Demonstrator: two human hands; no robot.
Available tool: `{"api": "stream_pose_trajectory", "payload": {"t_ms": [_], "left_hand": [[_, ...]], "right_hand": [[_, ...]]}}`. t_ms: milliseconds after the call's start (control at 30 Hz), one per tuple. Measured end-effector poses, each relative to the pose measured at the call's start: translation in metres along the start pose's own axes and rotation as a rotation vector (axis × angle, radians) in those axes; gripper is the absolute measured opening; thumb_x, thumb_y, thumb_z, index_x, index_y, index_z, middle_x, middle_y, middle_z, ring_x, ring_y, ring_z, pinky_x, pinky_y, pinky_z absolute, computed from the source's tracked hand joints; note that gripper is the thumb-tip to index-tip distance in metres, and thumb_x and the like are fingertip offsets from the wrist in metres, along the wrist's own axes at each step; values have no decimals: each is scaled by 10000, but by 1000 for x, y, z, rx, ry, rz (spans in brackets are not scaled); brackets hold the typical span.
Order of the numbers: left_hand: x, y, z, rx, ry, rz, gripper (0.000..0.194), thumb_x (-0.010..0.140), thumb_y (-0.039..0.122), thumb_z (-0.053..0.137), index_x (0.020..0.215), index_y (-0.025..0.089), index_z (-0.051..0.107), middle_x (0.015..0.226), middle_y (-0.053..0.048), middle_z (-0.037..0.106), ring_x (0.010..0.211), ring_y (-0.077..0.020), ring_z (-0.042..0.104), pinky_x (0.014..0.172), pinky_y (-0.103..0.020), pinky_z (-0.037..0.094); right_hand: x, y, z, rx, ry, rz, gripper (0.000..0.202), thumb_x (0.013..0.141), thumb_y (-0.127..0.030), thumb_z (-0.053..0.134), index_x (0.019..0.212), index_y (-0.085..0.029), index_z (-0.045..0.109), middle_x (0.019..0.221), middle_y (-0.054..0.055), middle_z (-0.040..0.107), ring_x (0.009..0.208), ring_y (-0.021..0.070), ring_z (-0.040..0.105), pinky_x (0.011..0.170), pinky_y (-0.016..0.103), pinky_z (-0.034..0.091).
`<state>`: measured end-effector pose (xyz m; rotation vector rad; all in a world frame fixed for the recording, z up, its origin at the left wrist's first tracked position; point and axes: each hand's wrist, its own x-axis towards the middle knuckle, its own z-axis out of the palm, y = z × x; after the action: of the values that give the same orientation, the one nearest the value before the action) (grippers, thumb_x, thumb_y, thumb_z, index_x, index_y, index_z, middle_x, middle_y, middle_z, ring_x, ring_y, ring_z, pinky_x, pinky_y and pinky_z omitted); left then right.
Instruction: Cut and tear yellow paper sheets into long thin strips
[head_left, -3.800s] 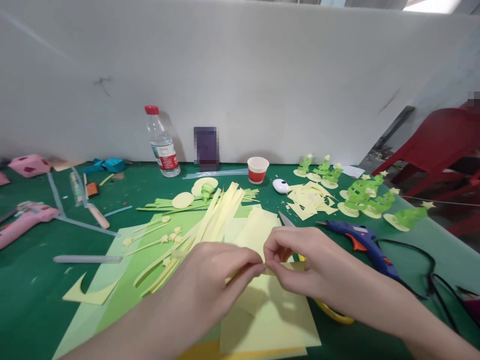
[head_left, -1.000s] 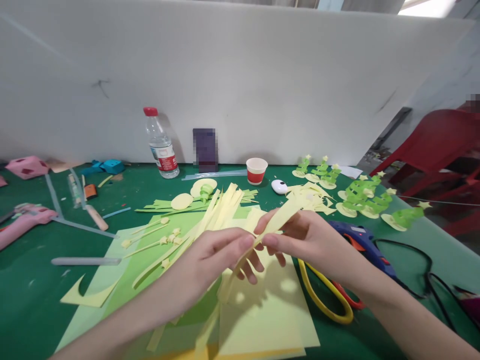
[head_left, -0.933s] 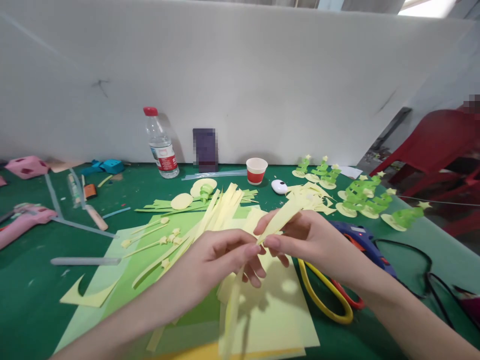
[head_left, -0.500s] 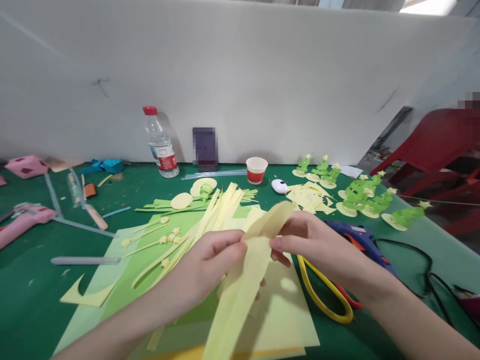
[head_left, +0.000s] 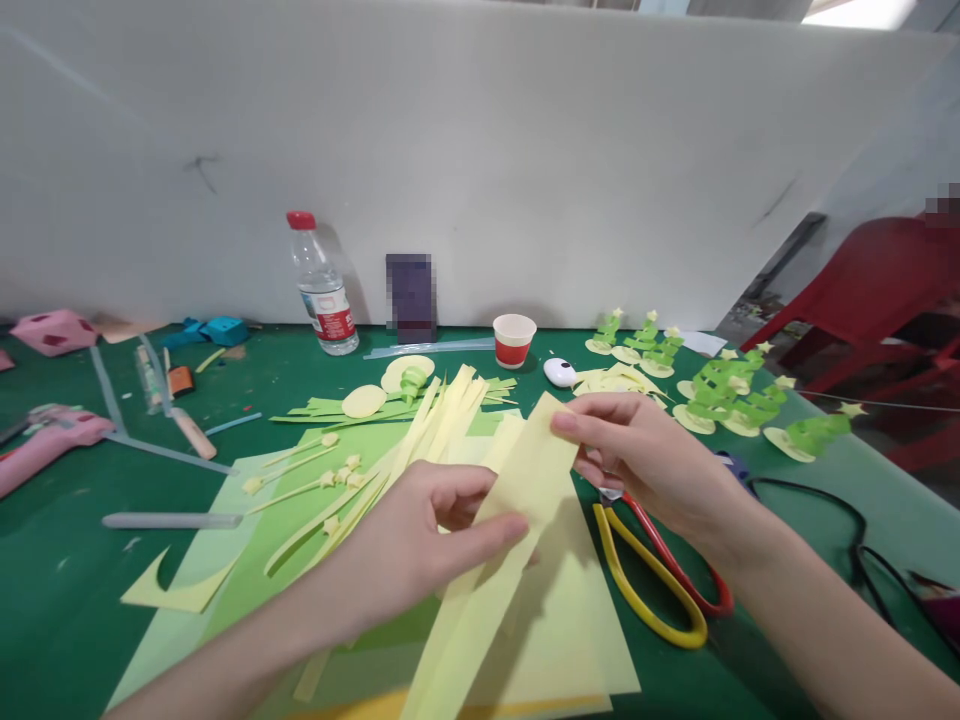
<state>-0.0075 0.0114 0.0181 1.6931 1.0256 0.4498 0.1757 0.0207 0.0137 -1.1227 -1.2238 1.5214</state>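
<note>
Your left thumb and fingers [head_left: 420, 530] pinch the yellow strip [head_left: 534, 468] partway along; your right hand [head_left: 652, 455] grips its far end — probably keeping it flat.

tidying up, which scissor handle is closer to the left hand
The yellow handle, nearer the left hand; the red handle lies farther right.

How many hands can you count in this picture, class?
2: the left hand, holding the yellow paper strip lower down, and the right hand, pinching it near its upper end. No others show.
</note>
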Motion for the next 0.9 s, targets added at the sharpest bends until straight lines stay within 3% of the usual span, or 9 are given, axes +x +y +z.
{"api": "stream_pose_trajectory", "payload": {"t_ms": [100,233,300,400,500,567,733,800,900], "left_hand": [[0,0,-1,-49,-53,47,105,794,243,508,762,179,585,741,27,603,720,-137,577,621,-213,404],[0,-2,-1,1,-114,78,213,827,250,472,825,180,673,783,2,682,714,-145,600,636,-211,428],[-2,-4,-1,79,-152,127,239,830,283,492,805,178,705,644,15,643,574,-112,544,542,-188,391],[-7,-8,-1,221,-280,212,319,810,341,543,590,159,684,420,64,366,408,-70,333,416,-197,267],[-13,-10,-4,387,-370,243,493,728,408,618,346,158,434,414,69,254,395,-65,254,375,-223,199],[-15,-10,-7,464,-185,244,495,716,456,602,375,169,387,426,60,322,416,-75,307,389,-217,234],[-13,-6,-12,486,624,418,185,849,338,428,738,203,486,734,21,536,682,-130,522,612,-216,423],[-13,-6,-9,607,681,560,141,845,284,467,962,208,494,973,-17,548,919,-159,528,786,-243,437],[-14,-9,-3,779,599,719,291,880,245,443,1166,189,439,1188,-69,508,1126,-175,454,954,-290,371]], "right_hand": [[0,3,2,-64,-76,3,146,659,-230,697,571,-148,615,409,-48,476,387,39,374,369,159,231],[2,2,-1,-25,-52,15,145,631,-243,723,567,-155,627,413,-49,472,376,30,382,355,146,236],[5,-2,-11,39,54,-24,172,594,-269,748,557,-147,633,425,-52,455,353,20,356,329,144,216],[10,-10,-33,99,228,-123,215,554,-290,771,517,-142,620,451,-47,446,348,11,329,296,139,198],[13,-15,-49,120,315,-183,238,558,-295,772,486,-153,595,445,-56,417,341,5,313,274,130,193],[11,-16,-48,112,358,-211,204,566,-291,771,522,-161,621,464,-50,447,338,9,349,265,126,220],[-3,-15,-15,58,323,-216,130,614,-275,742,586,-169,671,554,-3,575,414,65,518,303,136,382],[-11,-13,1,37,203,-186,119,667,-281,706,614,-178,682,613,12,619,495,86,575,375,139,452],[-22,-8,19,-8,3,-158,121,747,-285,644,670,-208,697,654,-7,642,596,78,596,541,134,508]]}}
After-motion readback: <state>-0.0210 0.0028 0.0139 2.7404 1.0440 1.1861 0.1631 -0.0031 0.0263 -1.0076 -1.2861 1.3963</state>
